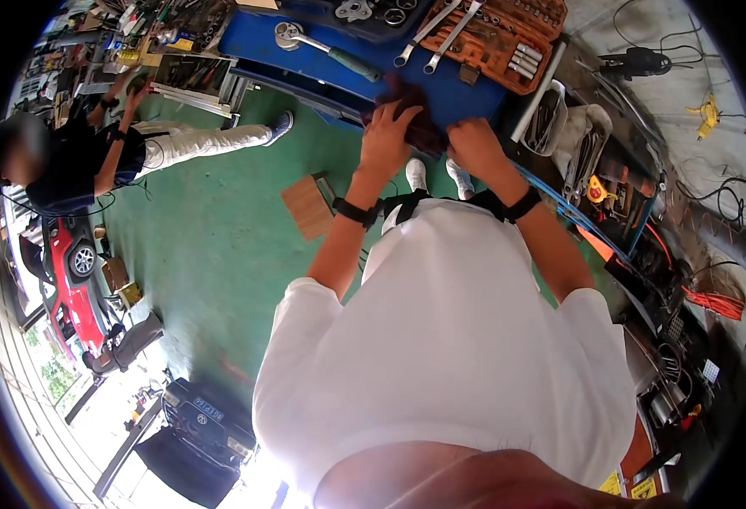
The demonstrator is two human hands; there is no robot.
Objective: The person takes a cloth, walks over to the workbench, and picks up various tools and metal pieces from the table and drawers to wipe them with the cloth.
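My left hand [385,142] is closed on a dark maroon cloth [407,97], which lies bunched at the front edge of a blue bench top [250,38]. My right hand [475,151] is at the same edge, just right of the cloth, with its fingers curled in; whatever they hold, if anything, is hidden. Beyond the cloth lies a ratchet wrench [330,53] with a dark green handle. Two combination wrenches [453,38] lie to the right, partly over an orange socket case [521,38].
Bins of tools [581,140] stand at the right, near blue hoses [572,212]. A wooden board [307,208] is on the green floor [220,229]. Another person [76,161] works at a cluttered bench on the left. A red car [72,271] and a dark car [203,424] are farther off.
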